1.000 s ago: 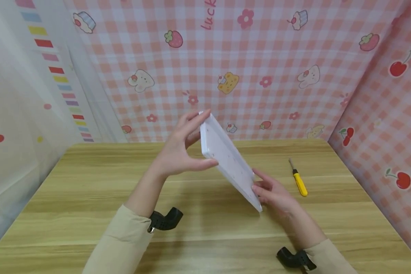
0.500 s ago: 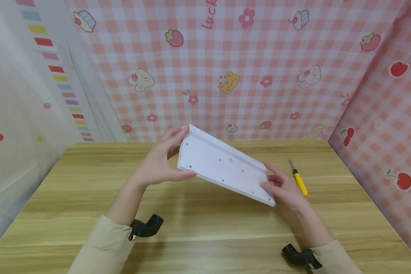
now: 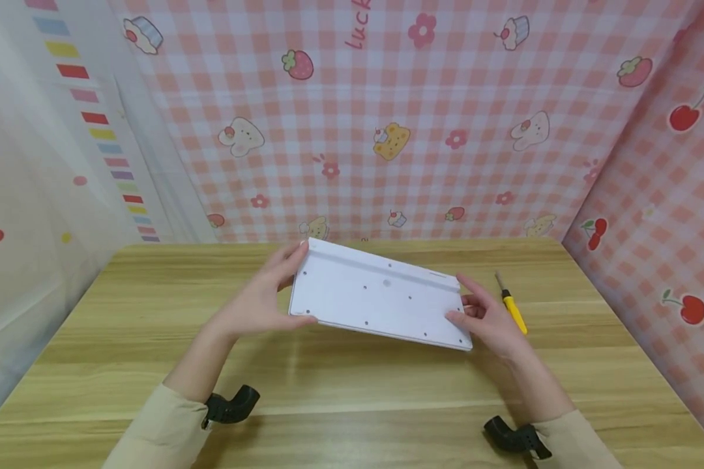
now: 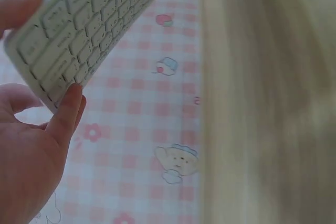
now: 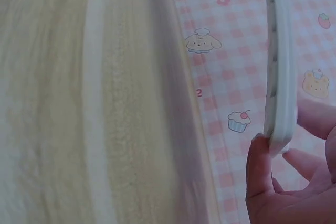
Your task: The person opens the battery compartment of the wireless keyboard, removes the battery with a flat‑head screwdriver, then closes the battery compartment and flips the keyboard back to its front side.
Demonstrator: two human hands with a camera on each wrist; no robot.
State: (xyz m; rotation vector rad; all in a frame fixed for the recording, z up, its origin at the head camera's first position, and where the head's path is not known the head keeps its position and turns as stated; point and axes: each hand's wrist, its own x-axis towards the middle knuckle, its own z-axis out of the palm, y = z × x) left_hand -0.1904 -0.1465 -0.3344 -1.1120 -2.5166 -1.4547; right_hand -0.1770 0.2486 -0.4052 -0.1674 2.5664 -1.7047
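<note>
A white keyboard (image 3: pixel 381 296) is held above the table, its underside with several small screw holes turned toward the head camera. My left hand (image 3: pixel 266 293) grips its left end, thumb at the near corner and fingers at the far one. At the right end my right hand (image 3: pixel 487 319) pinches it, thumb on the underside. In the left wrist view the keys of the keyboard (image 4: pixel 86 30) face away from me, with my left hand (image 4: pixel 37 140) at its end. The right wrist view shows the keyboard (image 5: pixel 281 66) edge-on, held by my right hand (image 5: pixel 294 182).
A screwdriver (image 3: pixel 513 312) with a yellow handle lies on the wooden table (image 3: pixel 352 404), just right of my right hand. Pink checked cloth (image 3: pixel 352 117) hangs behind the table and on the right; a pale dotted curtain (image 3: pixel 29 195) hangs on the left.
The keyboard has turned from steeply tilted and nearly edge-on to showing its whole underside, its left end coming lower and leftward with my left hand. My right hand has shifted slightly right.
</note>
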